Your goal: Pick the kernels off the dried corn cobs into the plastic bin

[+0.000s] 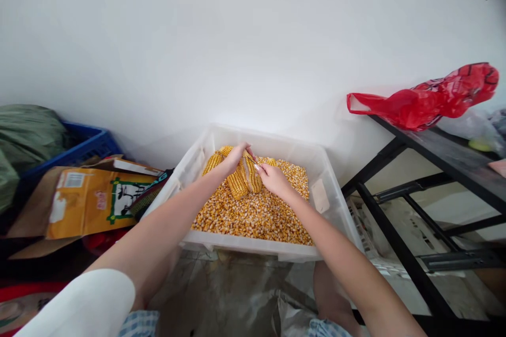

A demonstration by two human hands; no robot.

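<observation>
Hands: While the left hand (238, 155) is closed over the far end of a cob (253, 175), the right hand (274, 178) sits at the cob's right side, fingers curled in and their tips against it; whether they also pinch something thin, I cannot tell.
Cob: inside the bin (253, 245), above the kernels (253, 218), its near end pointing toward the person, a pale strip running along its left side.
Other cobs: yellow and kernelled, one (237, 185) just left of the held cob, more beyond it by the bin's left wall.
Kernels: loose, yellow and whitish, spread across the bin's bottom.
Bin: translucent white plastic, near the wall (253, 47), a pale label (320, 195) on its right side.
Left of bin: an orange carton (89, 197), a blue crate (89, 148) and a green bag (31, 129).
Right of bin: a black rack (405, 250), a red bag (429, 99) lying on top.
Left arm: white sleeve (85, 300).
</observation>
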